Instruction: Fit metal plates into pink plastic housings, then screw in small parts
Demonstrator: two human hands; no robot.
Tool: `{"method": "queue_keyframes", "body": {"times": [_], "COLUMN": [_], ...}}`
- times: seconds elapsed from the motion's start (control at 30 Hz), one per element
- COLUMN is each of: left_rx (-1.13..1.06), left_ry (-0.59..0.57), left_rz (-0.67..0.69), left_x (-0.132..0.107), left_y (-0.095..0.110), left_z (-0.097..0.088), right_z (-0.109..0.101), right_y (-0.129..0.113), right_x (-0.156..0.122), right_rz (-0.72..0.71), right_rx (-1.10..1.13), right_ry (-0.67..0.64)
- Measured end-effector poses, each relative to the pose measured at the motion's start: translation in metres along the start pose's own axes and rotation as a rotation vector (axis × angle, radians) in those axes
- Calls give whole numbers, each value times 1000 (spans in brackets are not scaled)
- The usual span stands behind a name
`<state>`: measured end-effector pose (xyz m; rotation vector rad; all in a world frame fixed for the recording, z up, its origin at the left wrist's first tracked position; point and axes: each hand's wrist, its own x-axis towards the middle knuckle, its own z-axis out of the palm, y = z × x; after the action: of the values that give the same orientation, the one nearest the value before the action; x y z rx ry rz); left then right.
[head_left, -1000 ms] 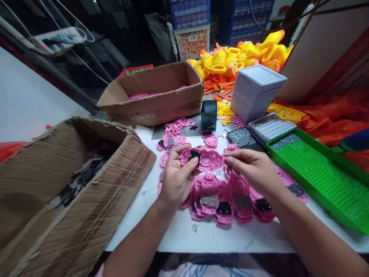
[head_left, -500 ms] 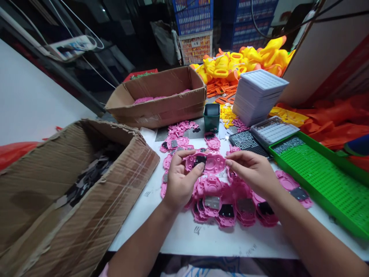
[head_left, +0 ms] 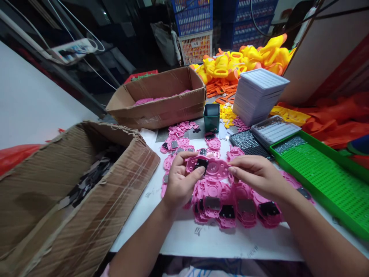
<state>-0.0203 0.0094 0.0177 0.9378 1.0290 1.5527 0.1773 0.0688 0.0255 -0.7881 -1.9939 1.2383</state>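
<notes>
left hand (head_left: 180, 186): gripping pink shell (head_left: 215, 169), thumb on its black plate (head_left: 203, 162) | right hand (head_left: 258, 172): fingertips pinching shell's 3 o'clock end | green cup (head_left: 211, 122): 12ish

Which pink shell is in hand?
The pink shell with its black plate under the thumb of the left hand, right hand at its other end; the shells around it lie on the table.

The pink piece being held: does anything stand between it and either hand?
Only the black plate: it lies on the pink piece, partly covered by the left hand. Nothing visible stands between the right hand and the piece's other end; whether that hand pinches something tiny there is too small to tell.
</notes>
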Motion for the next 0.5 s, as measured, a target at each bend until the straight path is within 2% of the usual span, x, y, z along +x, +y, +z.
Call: {"method": "queue_keyframes", "body": {"times": [0.1,0.3,0.5], "left_rx": [-23,-79,-145], "left_ry": [9,50,70], "left_rz": [-11,-49,-124], "left_x": [0,0,-1], "left_y": [1,1,5], "left_z": [2,5,8], "right_z": [3,7,5], "right_y": [-1,6,14], "right_x": [1,1,-1], "right_rz": [39,275,306], "right_rx": [74,411,569], "right_ry": [37,32,5]}}
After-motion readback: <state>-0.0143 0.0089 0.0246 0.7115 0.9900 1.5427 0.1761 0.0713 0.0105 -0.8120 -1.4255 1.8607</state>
